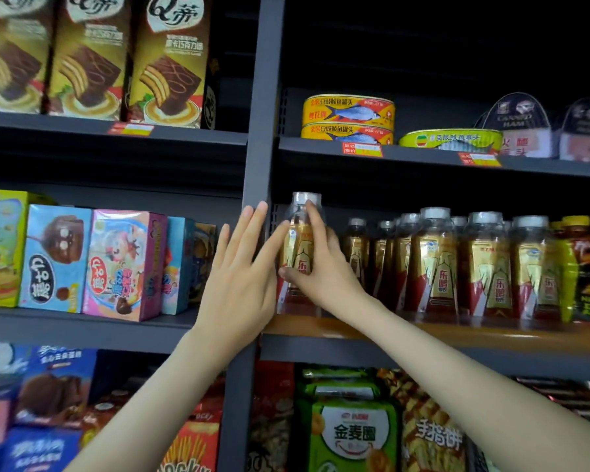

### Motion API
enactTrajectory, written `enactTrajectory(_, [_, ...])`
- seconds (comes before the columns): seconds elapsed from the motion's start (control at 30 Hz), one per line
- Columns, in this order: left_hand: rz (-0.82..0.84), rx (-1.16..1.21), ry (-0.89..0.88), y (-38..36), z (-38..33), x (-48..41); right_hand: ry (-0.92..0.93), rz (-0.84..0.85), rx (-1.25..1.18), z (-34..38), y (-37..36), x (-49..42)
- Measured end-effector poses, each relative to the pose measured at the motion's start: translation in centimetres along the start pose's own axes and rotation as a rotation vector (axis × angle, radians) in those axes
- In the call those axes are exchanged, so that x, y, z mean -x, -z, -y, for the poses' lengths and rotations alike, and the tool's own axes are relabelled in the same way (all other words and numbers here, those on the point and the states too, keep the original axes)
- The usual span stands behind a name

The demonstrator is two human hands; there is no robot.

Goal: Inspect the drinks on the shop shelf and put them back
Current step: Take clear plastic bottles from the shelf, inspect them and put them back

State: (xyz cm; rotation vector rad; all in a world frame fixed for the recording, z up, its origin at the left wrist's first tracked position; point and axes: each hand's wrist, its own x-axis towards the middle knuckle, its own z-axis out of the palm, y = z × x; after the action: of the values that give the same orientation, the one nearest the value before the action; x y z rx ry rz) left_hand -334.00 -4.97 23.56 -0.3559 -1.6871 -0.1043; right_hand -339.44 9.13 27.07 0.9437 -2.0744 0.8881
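One bottle point(296, 245) stands at the left end of the drinks row point(436, 264) on the shelf point(474, 333), just beside the upright point(258, 131); it is clear plastic with a pale cap, amber liquid and a gold-and-red label. The right hand point(321, 270) curls its fingers point(315, 223) round the body, thumb low on the label, while the left hand point(239, 277) holds its fingers straight and slightly spread, thumb reaching the bottle's side. Judged full, the bottle should be moderately heavy, fairly stiff and slippery, so grip it at the labelled body, not the cap.
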Motion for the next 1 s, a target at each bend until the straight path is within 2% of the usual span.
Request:
enactTrajectory(0.1, [-0.015, -0.021, 0.082, 0.3, -0.8, 0.2, 0.122, -0.089, 0.125, -0.1, 1.4, 1.8])
enactTrajectory(0.2, [-0.04, 0.029, 0.156, 0.3, -2.8, -0.4, 0.33, -0.228, 0.245, -0.4, 3.4, 3.3])
enactTrajectory(0.27, [-0.012, 0.192, 0.198, 0.5, -4.7, -0.6, 0.421, -0.274, 0.241, -0.6, 4.9, 4.4])
enactTrajectory(0.4, [0.148, 0.741, 0.253, 2.9, -9.8, -1.0, 0.576, -0.286, 0.228, -0.1, 7.7, 8.4])
enactTrajectory(0.53, [0.235, 0.906, 0.288, 4.0, -13.8, 2.0, 0.632, -0.151, 0.116, 0.0, 9.0, 14.8])
enactTrajectory(0.63, [0.213, 0.943, 0.387, 4.6, -17.7, 7.0, 0.483, 0.103, -0.017, -1.1, 10.7, 20.9])
enactTrajectory(0.77, [0.409, 0.956, 0.625, 5.2, -23.3, 14.6, 0.063, 0.404, -0.483, -3.7, 12.2, 29.7])
enactTrajectory(0.87, [0.611, 0.855, 0.737, 6.2, -26.7, 20.1, -0.162, 0.413, -0.757, -3.9, 11.4, 35.0])
enactTrajectory(1.0, [0.823, 0.749, 0.918, 9.2, -30.4, 25.3, -0.445, 0.371, -0.85, -3.9, 8.7, 40.9])
